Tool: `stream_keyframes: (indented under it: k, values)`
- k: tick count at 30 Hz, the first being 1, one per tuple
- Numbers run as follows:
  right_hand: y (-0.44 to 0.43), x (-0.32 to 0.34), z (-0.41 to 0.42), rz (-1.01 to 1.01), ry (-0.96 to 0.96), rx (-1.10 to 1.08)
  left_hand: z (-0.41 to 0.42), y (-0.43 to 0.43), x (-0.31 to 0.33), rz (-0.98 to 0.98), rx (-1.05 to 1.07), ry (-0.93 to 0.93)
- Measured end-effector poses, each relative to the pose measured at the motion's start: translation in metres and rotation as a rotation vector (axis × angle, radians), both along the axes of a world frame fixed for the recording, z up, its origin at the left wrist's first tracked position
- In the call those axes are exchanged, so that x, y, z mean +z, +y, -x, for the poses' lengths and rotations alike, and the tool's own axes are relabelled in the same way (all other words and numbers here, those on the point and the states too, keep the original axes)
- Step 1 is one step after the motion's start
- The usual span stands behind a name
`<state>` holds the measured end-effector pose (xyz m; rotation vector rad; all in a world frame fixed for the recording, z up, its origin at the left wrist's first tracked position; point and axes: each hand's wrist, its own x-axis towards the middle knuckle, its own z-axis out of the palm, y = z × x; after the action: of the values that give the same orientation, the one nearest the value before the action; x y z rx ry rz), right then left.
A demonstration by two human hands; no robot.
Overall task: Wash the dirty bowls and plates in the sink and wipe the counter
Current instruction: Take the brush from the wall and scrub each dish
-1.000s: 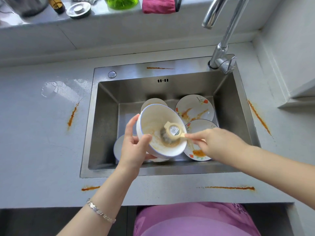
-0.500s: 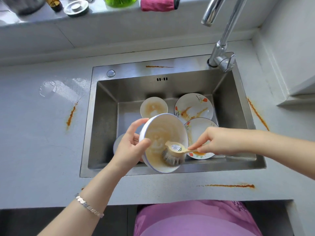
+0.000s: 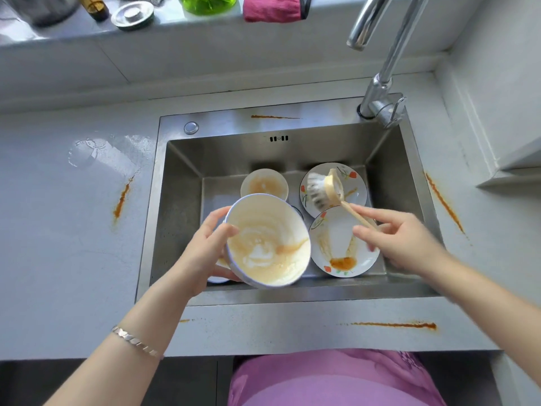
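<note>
My left hand [image 3: 205,253] grips a white bowl [image 3: 268,240] by its left rim, tilted toward me over the steel sink [image 3: 175,200]; its inside is smeared with brownish sauce. My right hand [image 3: 401,238] pinches the wooden handle of a dish brush [image 3: 323,190], whose bristle head is lifted clear of the bowl, above the back plate. In the sink lie a small dirty bowl [image 3: 263,184], a flowered plate [image 3: 351,177] at the back right and another flowered plate [image 3: 339,247] with orange sauce in front of it.
Orange sauce streaks mark the counter [image 3: 73,259] left of the sink, right of it [image 3: 443,200] and along the front edge [image 3: 395,325]. A water puddle [image 3: 99,153] lies at the left. The faucet [image 3: 380,83] rises at the back right. A red cloth [image 3: 272,8] and green bottle [image 3: 206,2] sit on the sill.
The brush has left the bowl's inside and swung up and to the right over the back plate. My left hand still holds the bowl, now slightly lower and tilted more toward me.
</note>
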<state>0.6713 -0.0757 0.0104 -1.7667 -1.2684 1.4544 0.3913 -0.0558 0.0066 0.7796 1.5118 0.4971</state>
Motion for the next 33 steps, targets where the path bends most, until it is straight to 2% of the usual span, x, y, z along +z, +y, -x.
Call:
stream_keyframes:
  k: [2,5,10,13,17,20,23,27,29,31,33]
  values:
    - [-0.006,-0.010,0.017,0.106,0.149,-0.109,-0.002,0.003,0.001,0.039,-0.073,-0.052]
    - [-0.010,-0.020,0.034,0.236,0.371,-0.154,-0.006,0.013,0.001,0.069,-0.185,-0.121]
    - [-0.012,-0.020,0.044,0.196,0.359,-0.265,-0.016,0.032,0.006,-0.009,-0.239,-0.038]
    - [-0.010,-0.022,0.049,0.173,0.319,-0.418,-0.026,0.024,0.003,-0.161,-0.133,-0.020]
    - [-0.008,-0.026,0.059,0.184,0.345,-0.592,-0.058,-0.023,-0.016,-0.271,0.111,-0.170]
    - [-0.009,-0.026,0.071,0.179,0.365,-0.620,-0.083,-0.040,-0.017,-0.353,0.308,-0.200]
    - [-0.009,-0.024,0.071,0.140,0.364,-0.540,-0.086,-0.034,-0.013,-0.448,0.448,-0.166]
    - [-0.002,0.004,0.041,-0.108,0.198,-0.404,-0.064,-0.014,-0.006,-0.500,0.446,-0.024]
    - [0.003,0.021,0.027,-0.131,0.082,-0.111,-0.053,-0.008,-0.002,-0.554,0.363,0.074]
    - [0.006,0.025,0.023,-0.015,-0.071,0.234,-0.045,-0.004,-0.001,-0.588,0.250,0.140]
    - [0.007,0.022,0.032,0.106,-0.138,0.421,-0.041,-0.001,-0.002,-0.604,0.144,0.210]
